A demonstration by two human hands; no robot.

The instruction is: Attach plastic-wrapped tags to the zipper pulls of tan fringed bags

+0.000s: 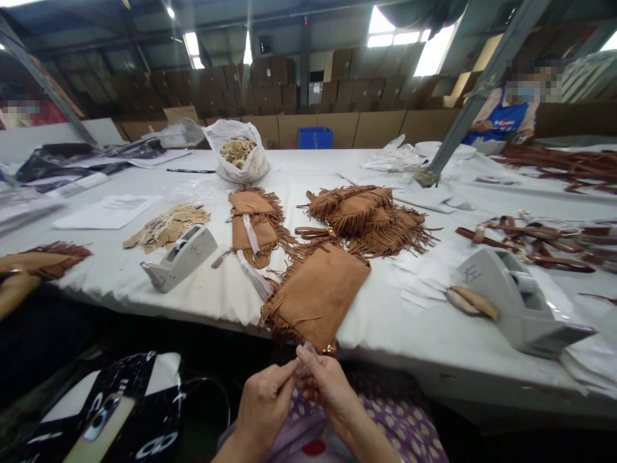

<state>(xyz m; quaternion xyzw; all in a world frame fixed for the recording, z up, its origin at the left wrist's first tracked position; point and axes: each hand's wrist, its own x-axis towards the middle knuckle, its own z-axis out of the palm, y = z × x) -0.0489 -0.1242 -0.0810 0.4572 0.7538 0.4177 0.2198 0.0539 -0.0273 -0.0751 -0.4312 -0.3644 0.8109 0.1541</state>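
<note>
My left hand (267, 399) and my right hand (330, 386) meet in front of the table edge, fingers closed in a pinch. Between their fingertips is a thin, whitish translucent wrap (308, 350); what lies inside it is hidden. Just beyond, a brown fringed suede pouch (321, 292) lies flat, its near corner with a gold-coloured zip end (329, 349) by my right fingertips. Behind it to the left lie smaller brown fringed pouches (255, 222), with tassels wrapped in white (253, 275). A heap of fringed pouches (361, 215) sits behind to the right.
Grey tape dispensers stand left (180, 257) and right (520, 302). Paper tags (168, 228) lie piled beside the left one; a plastic bag (241, 161) stands behind. Brown straps (540, 241) lie right. Another person's hand (17, 292) is far left; a metal post (463, 116) rises right.
</note>
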